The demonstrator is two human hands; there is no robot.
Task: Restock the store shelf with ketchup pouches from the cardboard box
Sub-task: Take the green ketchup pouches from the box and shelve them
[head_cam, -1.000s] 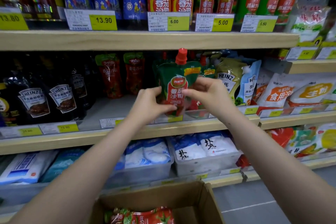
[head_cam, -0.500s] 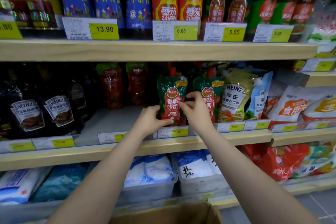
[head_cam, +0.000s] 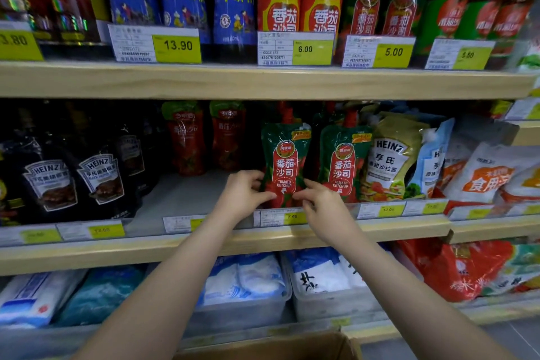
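A green and red ketchup pouch (head_cam: 285, 155) with a red cap stands upright at the front of the middle shelf (head_cam: 380, 226). My left hand (head_cam: 241, 194) pinches its lower left corner and my right hand (head_cam: 320, 203) pinches its lower right corner. A second matching ketchup pouch (head_cam: 343, 155) stands just to its right, touching it. Only the top edge of the cardboard box (head_cam: 271, 345) shows at the bottom of the view; its contents are out of sight.
Left of the held pouch is bare shelf floor (head_cam: 181, 193), with two red pouches (head_cam: 201, 137) further back and dark Heinz bottles (head_cam: 99, 175) at the left. Heinz salad dressing pouches (head_cam: 391, 155) crowd the right. Bottles fill the upper shelf; plastic tubs (head_cam: 239, 310) of white bags sit below.
The pouch went from held in front of the shelf to standing on it. Both hands slid down to its lower corners. The view tilted up, so the box dropped almost out of sight.
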